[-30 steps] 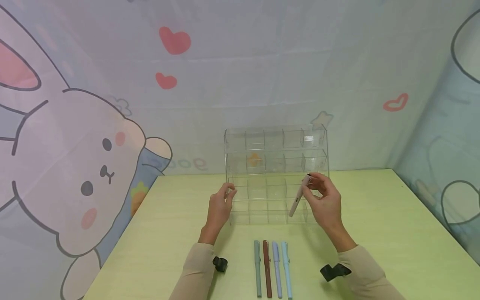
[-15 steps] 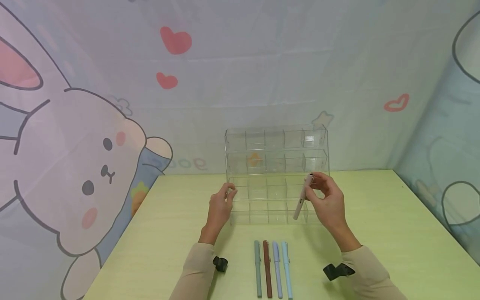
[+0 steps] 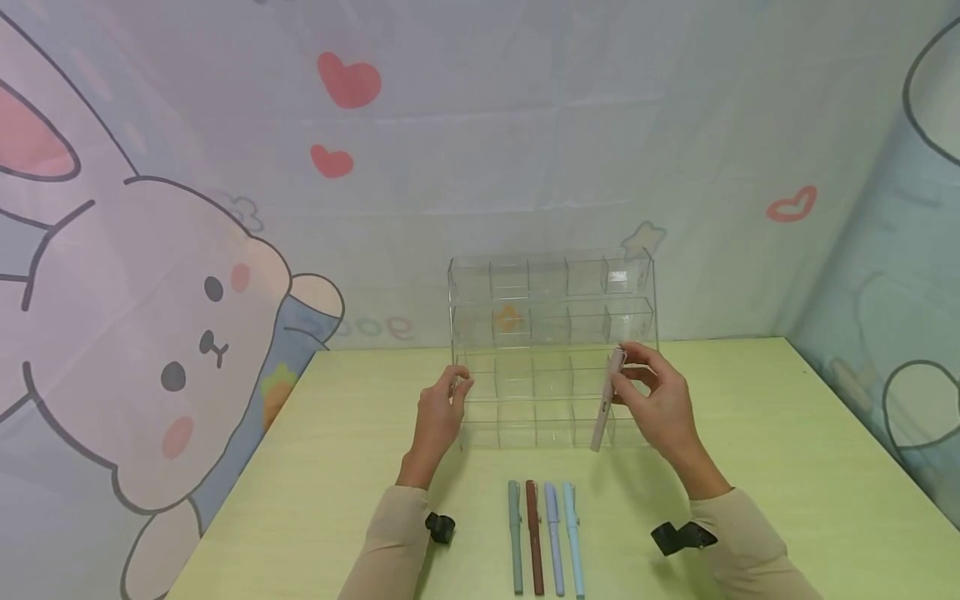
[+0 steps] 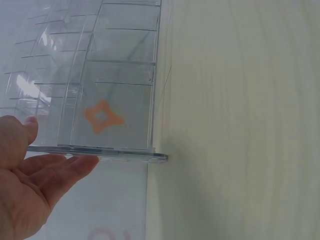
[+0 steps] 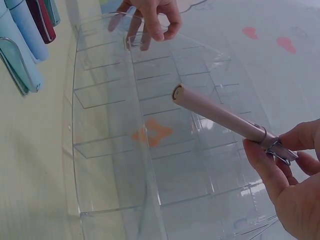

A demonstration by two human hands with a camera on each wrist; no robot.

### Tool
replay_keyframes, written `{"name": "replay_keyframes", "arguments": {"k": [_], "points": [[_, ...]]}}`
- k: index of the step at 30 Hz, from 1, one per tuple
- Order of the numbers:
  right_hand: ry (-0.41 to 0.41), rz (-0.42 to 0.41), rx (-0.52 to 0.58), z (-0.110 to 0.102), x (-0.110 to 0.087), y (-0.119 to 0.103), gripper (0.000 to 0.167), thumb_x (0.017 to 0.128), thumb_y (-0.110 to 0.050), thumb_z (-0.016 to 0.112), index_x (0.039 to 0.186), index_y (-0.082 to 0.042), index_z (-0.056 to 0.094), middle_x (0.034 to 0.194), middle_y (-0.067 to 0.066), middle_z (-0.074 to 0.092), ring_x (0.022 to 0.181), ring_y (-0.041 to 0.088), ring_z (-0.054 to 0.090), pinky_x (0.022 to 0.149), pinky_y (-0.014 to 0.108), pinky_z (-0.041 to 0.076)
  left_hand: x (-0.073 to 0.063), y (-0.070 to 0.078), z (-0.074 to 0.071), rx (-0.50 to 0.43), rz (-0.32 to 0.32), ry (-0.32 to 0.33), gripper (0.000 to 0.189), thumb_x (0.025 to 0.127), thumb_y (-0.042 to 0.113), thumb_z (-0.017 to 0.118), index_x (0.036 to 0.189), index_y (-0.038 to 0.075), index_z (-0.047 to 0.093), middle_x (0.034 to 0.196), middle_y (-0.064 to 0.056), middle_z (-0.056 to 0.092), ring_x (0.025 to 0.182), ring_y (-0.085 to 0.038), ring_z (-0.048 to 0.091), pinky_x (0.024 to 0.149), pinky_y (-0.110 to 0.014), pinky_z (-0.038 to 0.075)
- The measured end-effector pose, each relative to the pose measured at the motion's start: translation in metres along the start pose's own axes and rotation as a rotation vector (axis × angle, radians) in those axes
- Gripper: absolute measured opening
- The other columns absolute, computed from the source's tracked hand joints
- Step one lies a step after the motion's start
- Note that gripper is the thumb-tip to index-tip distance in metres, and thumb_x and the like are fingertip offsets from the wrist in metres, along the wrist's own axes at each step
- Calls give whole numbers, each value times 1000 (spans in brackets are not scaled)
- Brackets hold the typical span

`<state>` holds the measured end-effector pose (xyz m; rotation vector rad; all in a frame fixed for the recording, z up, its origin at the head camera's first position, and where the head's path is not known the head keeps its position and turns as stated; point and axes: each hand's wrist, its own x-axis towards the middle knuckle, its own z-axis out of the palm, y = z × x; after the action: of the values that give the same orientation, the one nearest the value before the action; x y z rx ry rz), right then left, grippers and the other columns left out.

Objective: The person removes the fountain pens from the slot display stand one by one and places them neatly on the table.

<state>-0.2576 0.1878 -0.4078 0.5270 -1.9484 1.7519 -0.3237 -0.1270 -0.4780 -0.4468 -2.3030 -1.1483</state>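
A clear acrylic tiered pen rack [image 3: 553,379] stands at the table's back edge, divided into small compartments. My left hand [image 3: 441,412] pinches its left side panel [image 4: 95,151], thumb on the inner side and fingers on the outer. At the cap end, my right hand [image 3: 660,408] pinches a pale pink pen [image 3: 606,408] with a metal clip [image 5: 276,155]. The pen slants in front of the rack's right part, cap end up and the other end down over the lowest tier. The right wrist view shows the pen's round end [image 5: 178,94] above the compartments.
Side by side in front of the rack lie a green pen [image 3: 515,537], a dark red pen [image 3: 534,537], a lavender pen [image 3: 554,537] and a light blue pen [image 3: 573,537]. A printed cloth [image 3: 555,150] hangs behind the pale yellow-green table [image 3: 787,467].
My right hand has shifted slightly right, and the pink pen's lower end has swung down and right, so it stands steeper. My left hand keeps its grip on the rack.
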Motion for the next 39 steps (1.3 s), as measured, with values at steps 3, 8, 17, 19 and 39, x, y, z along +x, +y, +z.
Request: {"name": "replay_keyframes", "arguments": {"k": [3, 8, 17, 19, 39], "points": [[-9, 0, -6, -1, 0, 0, 40, 95, 11, 58, 134, 9, 52, 117, 24, 52, 93, 8, 63, 68, 32, 58, 0, 0, 0, 1, 2, 1, 14, 103, 20, 59, 113, 9, 62, 58, -5, 59, 101, -46, 67, 65, -47, 52], [-24, -1, -23, -4, -1, 2, 40, 95, 8, 60, 135, 10, 52, 118, 23, 52, 92, 8, 63, 68, 31, 58, 0, -2, 0, -1, 5, 3, 14, 104, 21, 59, 113, 10, 62, 52, 2, 51, 101, -46, 67, 56, -38, 49], [-84, 70, -60, -8, -1, -4, 38, 99, 5, 57, 135, 7, 49, 125, 23, 50, 94, 8, 60, 70, 31, 58, -1, -3, 1, 0, 8, 4, 13, 103, 21, 59, 112, 12, 62, 45, 9, 40, 99, -46, 68, 58, -40, 49], [-106, 98, -75, -9, -1, -5, 38, 99, 4, 57, 135, 6, 48, 123, 23, 50, 95, 10, 60, 71, 31, 58, -1, -2, 1, -3, 4, 5, 12, 103, 22, 59, 112, 14, 62, 45, 10, 39, 99, -45, 68, 63, -43, 51], [-336, 335, -86, -23, 3, -7, 42, 100, 8, 47, 139, 10, 33, 122, 29, 42, 96, 31, 61, 73, 38, 58, -2, 2, -1, -8, -5, -3, 11, 104, 20, 59, 112, 14, 61, 43, 9, 38, 100, -47, 67, 47, -31, 40]]}}
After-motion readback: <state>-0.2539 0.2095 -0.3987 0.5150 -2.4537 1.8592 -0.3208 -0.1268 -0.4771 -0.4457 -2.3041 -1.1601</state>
